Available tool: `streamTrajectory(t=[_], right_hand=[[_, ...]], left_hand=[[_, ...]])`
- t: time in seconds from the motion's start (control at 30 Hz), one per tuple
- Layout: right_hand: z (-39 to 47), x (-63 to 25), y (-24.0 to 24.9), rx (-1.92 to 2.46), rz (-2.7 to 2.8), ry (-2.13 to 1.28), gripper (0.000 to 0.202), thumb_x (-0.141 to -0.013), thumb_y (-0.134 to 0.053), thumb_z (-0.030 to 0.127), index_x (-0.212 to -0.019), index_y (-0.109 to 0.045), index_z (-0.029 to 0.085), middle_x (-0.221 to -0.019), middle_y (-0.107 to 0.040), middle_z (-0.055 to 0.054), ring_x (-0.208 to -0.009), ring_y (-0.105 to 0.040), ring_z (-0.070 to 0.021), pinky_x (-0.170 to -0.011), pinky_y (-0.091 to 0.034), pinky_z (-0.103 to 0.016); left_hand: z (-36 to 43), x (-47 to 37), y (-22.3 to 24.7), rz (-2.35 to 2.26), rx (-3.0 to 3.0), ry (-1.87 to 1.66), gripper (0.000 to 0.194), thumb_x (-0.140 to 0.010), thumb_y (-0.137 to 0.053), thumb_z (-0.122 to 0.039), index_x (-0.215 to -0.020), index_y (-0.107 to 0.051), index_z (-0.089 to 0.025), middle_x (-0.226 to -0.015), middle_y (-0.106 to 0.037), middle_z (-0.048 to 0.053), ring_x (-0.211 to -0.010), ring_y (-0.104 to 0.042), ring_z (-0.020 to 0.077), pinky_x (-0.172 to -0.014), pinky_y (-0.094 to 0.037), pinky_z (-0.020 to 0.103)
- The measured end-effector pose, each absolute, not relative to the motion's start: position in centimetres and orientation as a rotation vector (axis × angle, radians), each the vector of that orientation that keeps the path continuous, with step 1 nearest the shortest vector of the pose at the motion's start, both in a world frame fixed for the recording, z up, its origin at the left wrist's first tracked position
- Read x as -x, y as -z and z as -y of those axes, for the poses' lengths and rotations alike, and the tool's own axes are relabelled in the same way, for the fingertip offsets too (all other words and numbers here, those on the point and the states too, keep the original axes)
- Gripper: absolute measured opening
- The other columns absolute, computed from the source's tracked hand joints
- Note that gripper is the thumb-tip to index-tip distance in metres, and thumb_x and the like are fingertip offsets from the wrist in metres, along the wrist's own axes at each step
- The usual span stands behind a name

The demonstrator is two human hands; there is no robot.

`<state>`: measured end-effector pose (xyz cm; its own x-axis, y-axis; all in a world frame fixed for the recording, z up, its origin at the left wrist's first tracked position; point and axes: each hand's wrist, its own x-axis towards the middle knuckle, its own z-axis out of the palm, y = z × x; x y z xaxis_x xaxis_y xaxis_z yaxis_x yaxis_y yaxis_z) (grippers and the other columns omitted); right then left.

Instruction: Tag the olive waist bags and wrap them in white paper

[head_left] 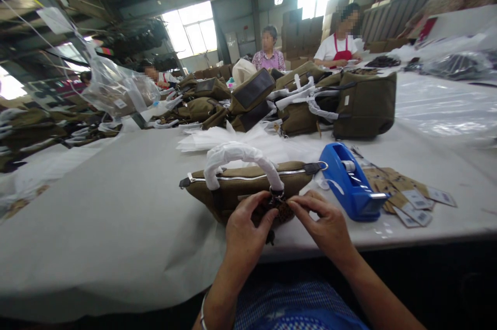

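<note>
An olive-green handbag (248, 177) stands in front of me, its silver zip closed and its handle (240, 153) wrapped in white paper. A metal ring (277, 194) sits at the handle's near base, with a brown-and-black patterned bag charm (286, 212) below it. My left hand (248, 224) closes thumb and forefinger around the charm's upper part, just under the ring. Beside it, my right hand (326, 221) pinches at the charm's right edge; what exactly lies between those fingertips is too small to make out.
Right of the bag stand a blue tape dispenser (349, 182) and several brown tags with white labels (417, 200). White paper sheets (240, 139) lie behind the bag, before a pile of olive bags (365, 104). Plastic sheeting (446, 107) covers the right. People (268, 53) sit across the table.
</note>
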<state>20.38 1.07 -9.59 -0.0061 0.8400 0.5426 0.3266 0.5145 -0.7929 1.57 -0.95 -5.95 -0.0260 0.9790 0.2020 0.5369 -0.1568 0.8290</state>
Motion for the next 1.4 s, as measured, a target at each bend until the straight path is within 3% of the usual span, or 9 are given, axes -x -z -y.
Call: streamTrajectory(t=[0.4, 1.17, 1.4], right_hand=[[-0.6, -19.4, 9.2, 1.029, 1.551, -0.492, 0.007, -0.092, -0.070, 0.020, -0.093, -0.076, 0.022, -0.073, -0.064, 0.001, -0.065, -0.059, -0.0126, -0.064, -0.051, -0.024], [0.5, -17.7, 9.3, 1.094, 1.465, -0.505, 0.005, -0.092, -0.070, 0.023, -0.090, -0.075, 0.023, -0.068, -0.058, 0.004, -0.062, -0.055, -0.0108, -0.064, -0.046, -0.023], [0.0, -18.2, 8.7, 1.116, 1.545, -0.366, 0.005, -0.092, -0.069, 0.022, -0.089, -0.073, 0.021, -0.067, -0.054, 0.004, -0.059, -0.053, -0.0105, -0.062, -0.045, -0.023]], left_hand=[[0.8, -1.6, 5.8, -1.583, -1.723, -1.096, 0.031, -0.087, -0.073, -0.026, -0.118, -0.071, -0.026, -0.112, -0.075, 0.002, -0.104, -0.069, 0.0220, -0.095, -0.052, 0.036], [0.9, -1.2, 6.4, -1.553, -1.818, -1.134, 0.030, -0.088, -0.075, -0.024, -0.117, -0.073, -0.028, -0.110, -0.075, -0.001, -0.100, -0.069, 0.0183, -0.090, -0.053, 0.028], [0.5, -1.2, 6.3, -1.410, -1.846, -1.277, 0.023, -0.100, -0.058, -0.025, -0.114, -0.075, -0.022, -0.110, -0.076, 0.003, -0.100, -0.071, 0.0140, -0.091, -0.053, 0.022]])
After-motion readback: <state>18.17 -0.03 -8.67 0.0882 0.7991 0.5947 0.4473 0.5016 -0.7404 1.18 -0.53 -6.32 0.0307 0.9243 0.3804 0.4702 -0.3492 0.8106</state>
